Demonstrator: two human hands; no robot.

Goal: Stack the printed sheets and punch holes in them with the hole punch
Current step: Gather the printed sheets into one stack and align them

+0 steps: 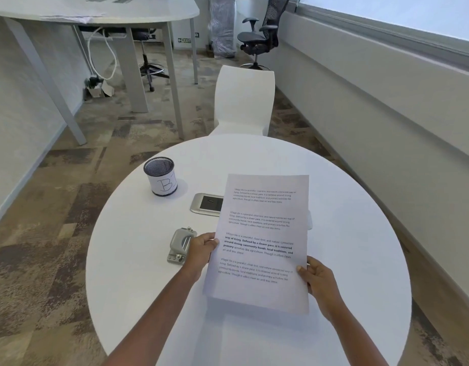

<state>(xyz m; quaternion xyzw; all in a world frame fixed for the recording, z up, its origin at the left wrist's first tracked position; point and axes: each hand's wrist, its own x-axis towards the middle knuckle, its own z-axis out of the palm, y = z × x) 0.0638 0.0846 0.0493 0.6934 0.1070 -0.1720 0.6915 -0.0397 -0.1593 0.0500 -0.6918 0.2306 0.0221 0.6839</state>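
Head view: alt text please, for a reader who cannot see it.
Two bare hands, left hand and right hand, hold printed sheets by the side edges above a round white table. A metal hole punch lies by the left hand; a mesh cup stands farther back.

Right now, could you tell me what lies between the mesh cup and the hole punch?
Only bare white table between mesh cup and hole punch, in the head view.

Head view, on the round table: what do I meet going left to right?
Mesh cup → hole punch → left hand → printed sheets → right hand. Power socket panel left out; the sheets overlap it.
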